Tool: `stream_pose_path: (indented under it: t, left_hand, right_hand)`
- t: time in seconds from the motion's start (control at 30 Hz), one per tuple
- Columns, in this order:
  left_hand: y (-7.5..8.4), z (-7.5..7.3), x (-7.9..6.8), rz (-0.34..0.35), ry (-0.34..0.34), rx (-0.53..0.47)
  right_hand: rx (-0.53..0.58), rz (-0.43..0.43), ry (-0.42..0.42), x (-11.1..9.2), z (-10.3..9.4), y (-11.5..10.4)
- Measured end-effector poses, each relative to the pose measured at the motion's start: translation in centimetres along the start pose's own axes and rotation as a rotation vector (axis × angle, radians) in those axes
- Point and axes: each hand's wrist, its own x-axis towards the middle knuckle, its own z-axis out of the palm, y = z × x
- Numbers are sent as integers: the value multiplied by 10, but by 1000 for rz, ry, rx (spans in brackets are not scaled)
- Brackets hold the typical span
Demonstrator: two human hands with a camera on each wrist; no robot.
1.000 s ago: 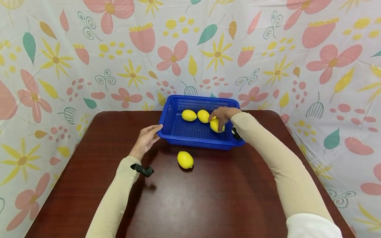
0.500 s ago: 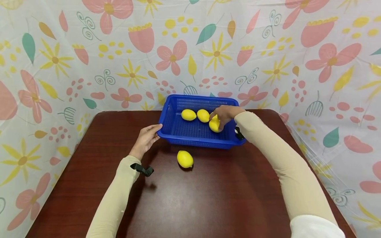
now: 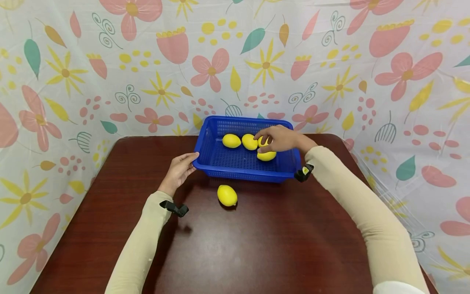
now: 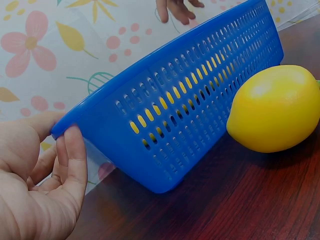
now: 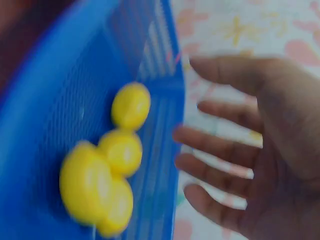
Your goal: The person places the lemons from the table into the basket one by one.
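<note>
A blue plastic basket [image 3: 242,173] with slotted walls stands toward the back of the table. My left hand [image 3: 180,169] pinches its left rim, thumb above and fingers below, as the left wrist view also shows. Several yellow lemons lie inside, among them a left one [image 3: 231,141], a middle one [image 3: 249,142] and a front right one [image 3: 266,156]. Over the right part of the basket hovers my right hand [image 3: 282,138], partly covering a lemon behind; the right wrist view shows its fingers [image 5: 215,145] spread and holding nothing. Another lemon [image 3: 227,195] lies on the table in front of the basket.
The dark reddish wooden table [image 3: 235,253] ends at the back against a floral curtain [image 3: 161,49], which also hangs along both sides. Black wrist cameras sit on the left sleeve [image 3: 137,245] and the right sleeve [image 3: 363,212].
My right hand has let go of the front right lemon and risen from it, drawing slightly right. The left hand keeps its grip on the rim.
</note>
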Motion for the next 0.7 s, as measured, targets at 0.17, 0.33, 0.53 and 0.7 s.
stream_pose_path:
  t: [0.17, 0.33, 0.53, 0.7]
  left_hand:
    - [-1, 0, 0, 1, 8, -17]
    - [-1, 0, -1, 2, 1, -8]
    - [-1, 0, 0, 5, 11, -7]
    - [-1, 0, -1, 3, 7, -6]
  right_hand:
    - [68, -19, 199, -21, 19, -25]
    - [138, -33, 325, -39, 50, -47]
    - [176, -76, 375, -54, 88, -73]
    - [183, -66, 355, -57, 114, -91]
